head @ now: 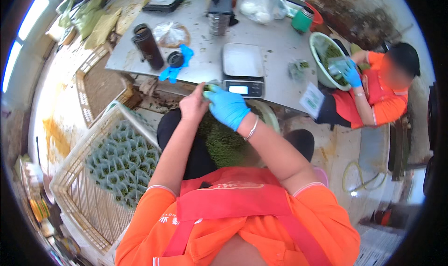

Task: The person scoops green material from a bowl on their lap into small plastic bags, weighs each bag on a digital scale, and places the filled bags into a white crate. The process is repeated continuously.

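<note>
My bare left hand (194,105) and my blue-gloved right hand (227,106) meet at the table's front edge, both closed on a small clear plastic bag (211,85) with green contents, mostly hidden by the fingers. Beside them stands a digital scale (243,61) with a lit display and a bare pan. Below my hands, between my knees, a tub (271,117) holds a heap of small green pieces (225,145). To my left, a white plastic crate (64,168) holds many upright clear bags of green pieces (124,161).
The metal table (206,52) bears a dark flask (148,49), its lid (175,59), a blue glove (187,54), a filled bag (298,70) and a green container (302,19). At right, a co-worker (378,87) handles a bag over a green basin (316,61).
</note>
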The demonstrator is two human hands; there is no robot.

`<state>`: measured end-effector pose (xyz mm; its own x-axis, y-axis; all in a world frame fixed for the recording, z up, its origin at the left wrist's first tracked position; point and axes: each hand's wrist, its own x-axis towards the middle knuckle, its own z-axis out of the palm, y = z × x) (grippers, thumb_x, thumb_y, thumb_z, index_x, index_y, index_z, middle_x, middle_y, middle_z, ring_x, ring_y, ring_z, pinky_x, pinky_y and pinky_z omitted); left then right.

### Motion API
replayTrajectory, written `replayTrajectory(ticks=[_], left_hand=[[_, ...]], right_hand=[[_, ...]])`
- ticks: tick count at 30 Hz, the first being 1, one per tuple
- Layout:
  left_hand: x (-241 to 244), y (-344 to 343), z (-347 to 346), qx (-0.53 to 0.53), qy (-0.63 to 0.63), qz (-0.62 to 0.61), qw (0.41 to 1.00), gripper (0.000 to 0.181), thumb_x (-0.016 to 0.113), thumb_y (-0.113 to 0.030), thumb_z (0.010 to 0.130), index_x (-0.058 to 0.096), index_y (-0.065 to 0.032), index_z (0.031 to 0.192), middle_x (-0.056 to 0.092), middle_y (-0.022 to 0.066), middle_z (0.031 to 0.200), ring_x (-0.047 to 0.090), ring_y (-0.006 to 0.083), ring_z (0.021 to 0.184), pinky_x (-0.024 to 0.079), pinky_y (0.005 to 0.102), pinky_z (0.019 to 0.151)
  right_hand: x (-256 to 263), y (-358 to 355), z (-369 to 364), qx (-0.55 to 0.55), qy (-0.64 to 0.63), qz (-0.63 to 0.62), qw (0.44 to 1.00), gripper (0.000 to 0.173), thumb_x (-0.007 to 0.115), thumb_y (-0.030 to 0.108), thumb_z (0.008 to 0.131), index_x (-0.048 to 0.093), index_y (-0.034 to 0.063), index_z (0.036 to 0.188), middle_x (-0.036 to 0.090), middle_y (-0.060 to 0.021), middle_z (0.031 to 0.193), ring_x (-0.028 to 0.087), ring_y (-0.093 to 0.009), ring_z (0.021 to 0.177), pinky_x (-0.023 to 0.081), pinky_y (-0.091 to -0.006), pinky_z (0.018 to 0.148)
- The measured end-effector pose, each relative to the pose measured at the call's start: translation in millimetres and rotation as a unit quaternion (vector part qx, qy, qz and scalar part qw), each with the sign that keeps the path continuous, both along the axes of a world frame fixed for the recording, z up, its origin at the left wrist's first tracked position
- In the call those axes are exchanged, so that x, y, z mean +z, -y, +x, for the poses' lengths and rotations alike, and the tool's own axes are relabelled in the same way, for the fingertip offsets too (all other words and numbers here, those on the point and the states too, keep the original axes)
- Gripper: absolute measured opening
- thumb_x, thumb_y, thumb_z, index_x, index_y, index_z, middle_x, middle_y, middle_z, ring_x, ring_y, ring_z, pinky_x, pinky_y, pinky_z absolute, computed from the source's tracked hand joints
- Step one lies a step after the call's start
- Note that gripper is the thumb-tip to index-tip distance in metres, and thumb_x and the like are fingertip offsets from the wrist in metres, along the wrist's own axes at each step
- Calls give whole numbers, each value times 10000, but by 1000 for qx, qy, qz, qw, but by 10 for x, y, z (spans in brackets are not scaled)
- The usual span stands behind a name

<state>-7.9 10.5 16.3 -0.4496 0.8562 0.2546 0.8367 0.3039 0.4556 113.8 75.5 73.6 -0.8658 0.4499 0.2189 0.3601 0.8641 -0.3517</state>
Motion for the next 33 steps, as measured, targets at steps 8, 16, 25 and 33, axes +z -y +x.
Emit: replayTrajectory(ticks=[8,16,25,33], left_hand=[[-57,-101,96,-75,-118,66,988,533,608,-150,679,478,-126,1196,619,140,774,596,317,646,462,399,571],[-202,-96,-41,75,208,81,972,586,681,-421,705,519,-115,1178,627,168,987,619,287,894,474,356,773],[28,140,-43,10,377,150,914,425,529,-306,875,519,31,1134,583,140,1076,524,194,1016,384,296,884],[439,1540,-533,151,367,293,870,368,483,-292,911,527,12,1114,580,66,1019,505,138,933,394,270,839]], right_hand=[[-413,-151,24,9,-6,-54,998,273,465,124,796,569,66,1042,545,-183,1088,605,-336,709,502,-389,623],[311,-1183,1260,-220,-403,-416,785,508,514,154,851,340,100,1324,574,-101,839,605,-195,670,524,-326,622],[-369,-2898,1794,-405,-338,-490,694,243,458,295,851,527,90,740,548,-82,639,502,-166,474,385,-304,403],[123,-859,527,-183,-443,-354,803,351,463,69,867,487,-11,1208,613,-101,1010,598,-153,736,504,-274,672]])
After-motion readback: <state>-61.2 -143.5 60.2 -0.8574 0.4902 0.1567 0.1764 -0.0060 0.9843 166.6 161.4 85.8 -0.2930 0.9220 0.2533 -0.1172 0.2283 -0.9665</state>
